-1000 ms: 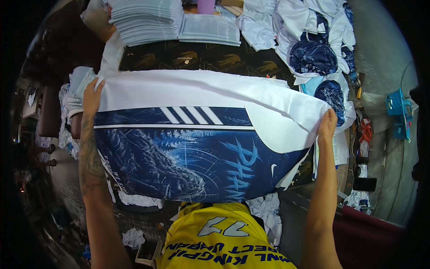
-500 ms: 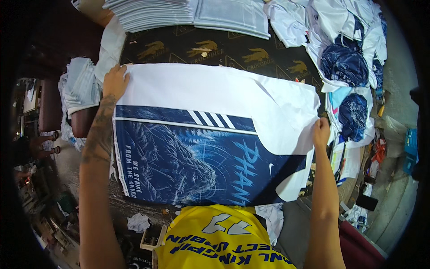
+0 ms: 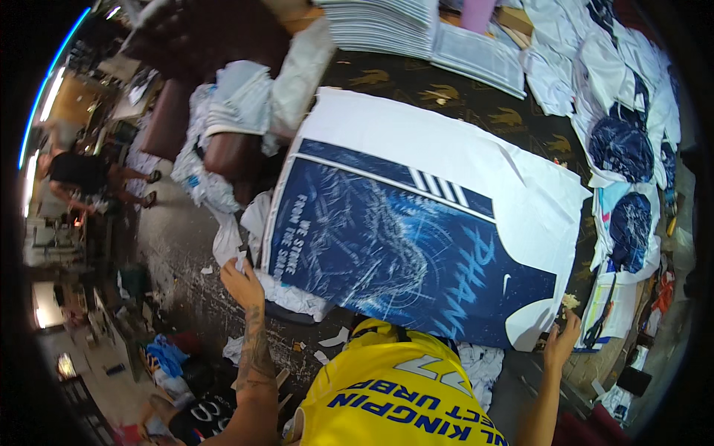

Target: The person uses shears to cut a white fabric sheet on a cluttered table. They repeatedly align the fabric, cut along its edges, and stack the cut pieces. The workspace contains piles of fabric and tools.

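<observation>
Both far corners of the printed panel [image 3: 428,230] are now lying released on the worktop [image 3: 476,108]; left hand [image 3: 242,287] and right hand [image 3: 560,338] are sitting near its closer corners, grip impossible to tell.

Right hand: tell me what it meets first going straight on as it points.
Probably the small pale scrap just ahead, beside the printed fabric. Depth is unclear, so the right hand might pass above it or already touch it.

The left hand [image 3: 242,286], above a tattooed forearm [image 3: 256,364], sits left of centre; the right hand [image 3: 563,338] curls at lower right.
</observation>
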Motion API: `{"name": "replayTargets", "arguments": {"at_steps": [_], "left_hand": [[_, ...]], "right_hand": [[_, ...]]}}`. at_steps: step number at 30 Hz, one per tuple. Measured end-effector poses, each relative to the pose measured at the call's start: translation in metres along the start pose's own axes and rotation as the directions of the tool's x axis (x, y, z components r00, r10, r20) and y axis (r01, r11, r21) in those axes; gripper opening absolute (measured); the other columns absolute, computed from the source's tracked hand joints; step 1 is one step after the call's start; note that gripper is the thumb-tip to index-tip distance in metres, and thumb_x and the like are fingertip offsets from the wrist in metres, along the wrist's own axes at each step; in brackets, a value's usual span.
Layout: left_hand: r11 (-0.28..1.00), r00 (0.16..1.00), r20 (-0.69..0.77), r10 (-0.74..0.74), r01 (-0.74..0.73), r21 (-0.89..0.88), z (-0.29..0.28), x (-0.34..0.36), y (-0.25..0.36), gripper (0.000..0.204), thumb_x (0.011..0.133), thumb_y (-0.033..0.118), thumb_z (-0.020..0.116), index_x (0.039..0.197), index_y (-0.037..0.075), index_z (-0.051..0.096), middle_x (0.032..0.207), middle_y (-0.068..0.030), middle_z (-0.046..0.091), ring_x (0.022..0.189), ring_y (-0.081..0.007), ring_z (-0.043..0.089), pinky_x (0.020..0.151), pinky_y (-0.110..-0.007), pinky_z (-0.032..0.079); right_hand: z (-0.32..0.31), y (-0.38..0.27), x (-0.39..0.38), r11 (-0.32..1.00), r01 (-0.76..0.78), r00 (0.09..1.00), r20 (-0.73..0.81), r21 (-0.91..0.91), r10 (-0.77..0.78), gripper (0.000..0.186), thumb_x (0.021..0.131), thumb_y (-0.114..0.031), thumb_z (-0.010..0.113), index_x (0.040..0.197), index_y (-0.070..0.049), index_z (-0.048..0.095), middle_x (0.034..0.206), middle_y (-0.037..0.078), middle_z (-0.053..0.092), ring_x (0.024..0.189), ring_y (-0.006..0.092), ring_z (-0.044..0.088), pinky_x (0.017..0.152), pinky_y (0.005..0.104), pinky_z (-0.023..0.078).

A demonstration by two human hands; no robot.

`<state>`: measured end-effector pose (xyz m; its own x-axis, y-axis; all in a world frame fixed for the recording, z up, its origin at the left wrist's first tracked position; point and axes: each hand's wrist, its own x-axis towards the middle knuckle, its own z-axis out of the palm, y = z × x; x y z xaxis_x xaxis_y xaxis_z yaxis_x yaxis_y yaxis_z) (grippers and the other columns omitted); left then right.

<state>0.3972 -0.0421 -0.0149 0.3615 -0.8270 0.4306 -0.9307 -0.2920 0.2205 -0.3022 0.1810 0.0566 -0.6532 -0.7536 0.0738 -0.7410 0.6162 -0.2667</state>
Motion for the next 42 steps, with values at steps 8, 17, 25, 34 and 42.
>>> {"name": "replayTargets", "arguments": {"at_steps": [8,17,25,34,42], "left_hand": [[0.955,0.941,0.246,0.233,-0.173,-0.242,0.045,-0.011,-0.042,0.026,0.089,0.019,0.080,0.107,0.006,0.065,0.097,-0.0114,0.064,0.103,-0.0361,0.062,0.095,-0.048,0.047],[0.945,0.923,0.205,0.327,-0.314,-0.093,0.043,0.020,-0.061,0.028,0.092,0.013,0.068,0.119,0.005,0.063,0.108,-0.0176,0.064,0.116,-0.0402,0.062,0.099,-0.054,0.048],[0.111,0.382,0.810,-0.444,0.921,-0.374,0.112,-0.194,-0.024,0.064,0.107,0.057,0.052,0.132,0.001,0.068,0.126,-0.0216,0.072,0.113,-0.0376,0.069,0.097,-0.052,0.053],[-0.799,0.090,0.996,0.017,0.599,-0.041,0.250,-0.319,0.000,0.050,0.108,0.043,0.057,0.140,0.005,0.065,0.141,-0.0152,0.068,0.127,-0.0329,0.064,0.112,-0.051,0.048],[0.086,0.537,0.725,-0.432,0.824,-0.560,0.007,-0.158,-0.106,0.060,0.103,0.011,0.063,0.159,0.008,0.042,0.157,-0.0165,0.053,0.137,-0.0355,0.059,0.110,-0.049,0.055]], "right_hand": [[0.008,0.015,-0.108,0.998,0.055,0.984,0.172,-0.004,-0.053,0.056,0.084,0.002,0.072,0.138,-0.009,0.061,0.140,0.022,0.054,0.133,0.0457,0.050,0.114,0.0512,0.042],[0.012,0.060,-0.131,0.978,0.207,0.977,-0.057,-0.029,-0.208,0.042,0.098,-0.014,0.067,0.140,-0.007,0.064,0.147,0.020,0.057,0.136,0.0426,0.052,0.115,0.0523,0.042],[0.198,0.077,-0.225,0.482,-0.770,0.630,0.623,0.419,0.465,0.047,0.093,-0.020,0.079,0.138,-0.017,0.064,0.131,0.008,0.070,0.117,0.0270,0.065,0.090,0.0449,0.055],[0.266,0.127,-0.153,0.330,-0.745,0.667,0.672,0.580,0.322,0.035,0.100,-0.021,0.076,0.129,-0.002,0.071,0.125,0.008,0.071,0.114,0.0183,0.062,0.097,0.0391,0.052],[0.002,0.035,-0.224,0.476,-0.642,0.750,0.364,0.601,0.553,0.026,0.095,-0.003,0.078,0.120,0.002,0.073,0.107,0.006,0.074,0.095,0.0124,0.068,0.081,0.0284,0.055]]}}
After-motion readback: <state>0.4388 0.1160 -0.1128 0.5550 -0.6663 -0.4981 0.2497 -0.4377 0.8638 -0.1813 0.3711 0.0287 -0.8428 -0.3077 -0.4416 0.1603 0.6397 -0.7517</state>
